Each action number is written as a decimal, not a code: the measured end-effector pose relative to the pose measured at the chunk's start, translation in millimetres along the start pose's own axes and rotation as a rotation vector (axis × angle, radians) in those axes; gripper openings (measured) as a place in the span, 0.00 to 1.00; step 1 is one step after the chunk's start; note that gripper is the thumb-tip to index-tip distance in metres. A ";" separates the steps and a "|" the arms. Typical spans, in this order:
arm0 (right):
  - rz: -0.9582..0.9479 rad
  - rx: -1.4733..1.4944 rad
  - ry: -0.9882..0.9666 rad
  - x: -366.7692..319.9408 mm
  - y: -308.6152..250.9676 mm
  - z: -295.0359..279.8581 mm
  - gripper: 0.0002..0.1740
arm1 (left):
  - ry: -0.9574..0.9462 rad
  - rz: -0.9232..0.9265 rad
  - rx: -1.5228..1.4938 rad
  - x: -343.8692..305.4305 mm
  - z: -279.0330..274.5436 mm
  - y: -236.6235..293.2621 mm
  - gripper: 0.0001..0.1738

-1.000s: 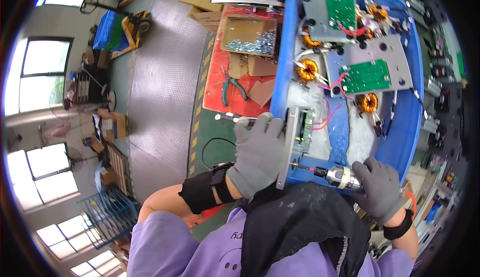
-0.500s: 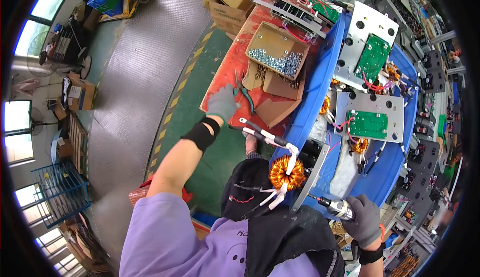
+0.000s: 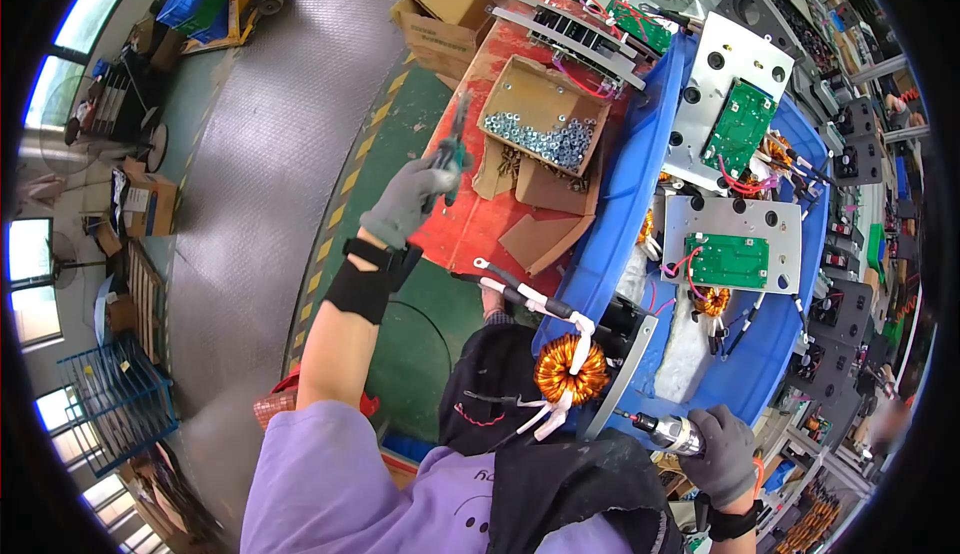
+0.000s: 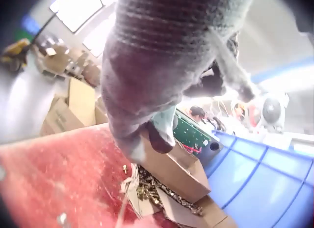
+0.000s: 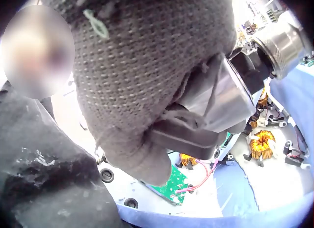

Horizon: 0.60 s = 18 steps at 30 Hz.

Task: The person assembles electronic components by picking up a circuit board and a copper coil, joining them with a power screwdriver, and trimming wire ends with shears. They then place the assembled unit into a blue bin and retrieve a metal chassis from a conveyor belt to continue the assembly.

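Observation:
My gloved left hand [image 3: 405, 202] grips a pair of teal-handled pliers [image 3: 455, 152] over the red tabletop [image 3: 450, 239], with the jaws pointing away from me. In the left wrist view a teal handle [image 4: 166, 122] shows between the fingers. My gloved right hand [image 3: 722, 454] holds a silver power screwdriver [image 3: 678, 436], its bit close to the lower end of an upright metal plate [image 3: 625, 374]. Beside that plate, near my lap, sits a copper-wound ring coil [image 3: 572, 369] with white-sleeved leads. A black-sleeved cable with a ring lug [image 3: 490, 266] reaches from it toward the table.
A cardboard tray of nuts [image 3: 545, 119] stands on the table, brass screws [image 4: 147, 188] beside it. The blue bin [image 3: 615, 209] holds metal plates with green circuit boards [image 3: 728, 259] and more coils. Another plate assembly [image 3: 565, 34] lies at the table's far end.
My left hand let go of the plate assembly, reached to the table and picked up the pliers. The coil has come into view beside the plate. My right hand keeps hold of the screwdriver.

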State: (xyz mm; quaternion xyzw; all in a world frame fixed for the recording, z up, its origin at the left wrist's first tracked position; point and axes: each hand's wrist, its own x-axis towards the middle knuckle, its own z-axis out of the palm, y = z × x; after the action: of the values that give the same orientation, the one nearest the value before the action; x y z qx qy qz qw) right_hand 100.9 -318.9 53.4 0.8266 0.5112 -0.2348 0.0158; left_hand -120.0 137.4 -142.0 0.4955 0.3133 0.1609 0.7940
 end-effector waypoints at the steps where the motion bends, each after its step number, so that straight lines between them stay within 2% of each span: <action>1: 0.003 -0.001 0.005 -0.1 -0.4 0.0 0.28 | 0.000 -0.009 0.310 14.4 5.8 6.6 0.16; 2: 0.007 -0.002 0.009 -0.4 -0.8 0.4 0.28 | 0.000 -0.018 0.621 25.9 14.2 12.8 0.16; 3: 0.010 -0.001 0.010 -0.6 -0.6 0.9 0.28 | -0.003 -0.018 0.622 33.0 29.6 22.0 0.16; 5: 0.002 -0.005 0.018 -0.4 0.3 2.2 0.27 | 0.118 0.069 1.417 46.4 62.9 39.4 0.16; 6: 0.005 -0.003 0.018 -0.8 1.0 3.4 0.27 | 0.114 0.070 1.418 56.0 72.3 40.1 0.16; 8: -0.009 0.000 0.047 -1.9 2.2 5.3 0.28 | 0.098 0.211 1.666 76.7 87.3 41.2 0.20; 14: -0.021 0.013 0.023 -6.1 1.8 1.3 0.29 | -0.038 0.160 1.874 106.7 116.5 37.4 0.21; 17: -0.038 0.006 0.049 -5.2 1.8 2.4 0.28 | -0.033 0.112 1.914 106.7 122.4 40.2 0.21; 18: -0.036 0.010 0.051 -5.2 2.5 3.1 0.28 | 0.114 0.048 1.868 103.9 123.2 38.4 0.21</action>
State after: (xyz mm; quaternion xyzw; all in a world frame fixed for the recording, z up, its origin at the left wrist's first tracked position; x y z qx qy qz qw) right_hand 100.0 -325.3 52.2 0.8231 0.5249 -0.2166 -0.0054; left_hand 41.2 129.2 -104.5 0.9303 0.3438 -0.1158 0.0542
